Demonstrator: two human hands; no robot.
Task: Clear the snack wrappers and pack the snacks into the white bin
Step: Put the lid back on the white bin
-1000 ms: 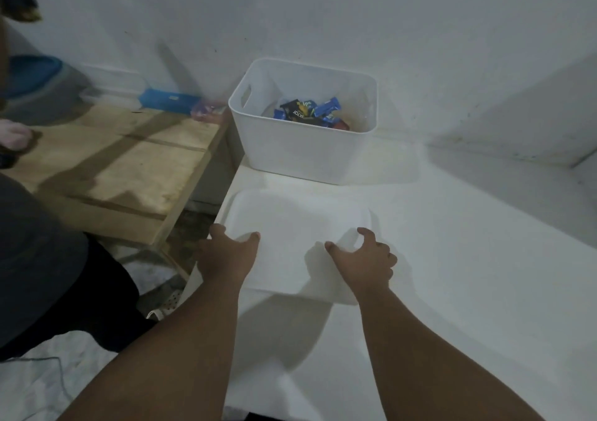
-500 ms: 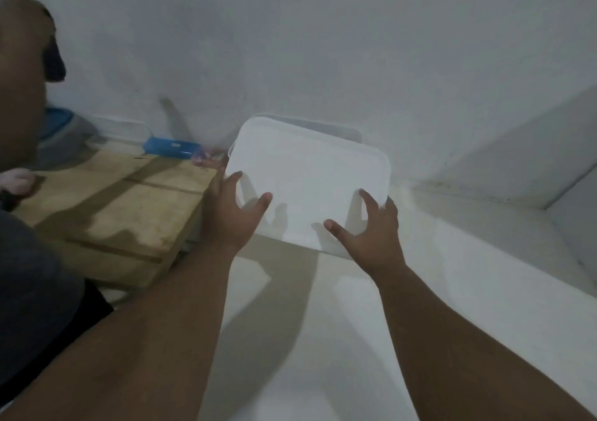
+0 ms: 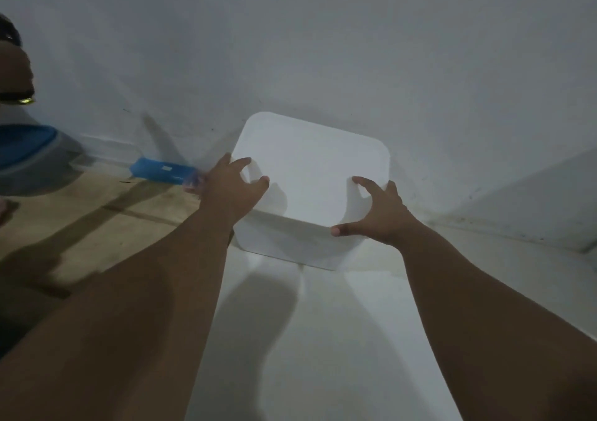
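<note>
- Plain white wall (image 3: 323, 49) at the back, white tabletop (image 3: 339, 340) in front. No loose wrappers or snacks show on it.
- Bare wooden board (image 3: 97, 220) to the left of the tabletop.
- White plastic bin (image 3: 284, 243) at the tabletop's far left corner, by the wall. Only its front side shows.
- Flat white lid with rounded corners (image 3: 310, 168) lies on top of the bin and covers the opening. Contents are hidden, so I can't confirm there are snacks inside, and I can't tell if the lid sits flush.
- Left hand (image 3: 231, 188) is spread wide at the lid's near-left corner, fingertips arched onto the top, holding that edge.
- Right hand (image 3: 378, 214) holds the near-right corner, thumb on the front edge and index on top.
- Flat blue plastic piece (image 3: 161, 170) on the board, just beside the left hand.
- Progress: this looks like the closing step, near the end. What's left is probably seating the lid and letting go.
</note>
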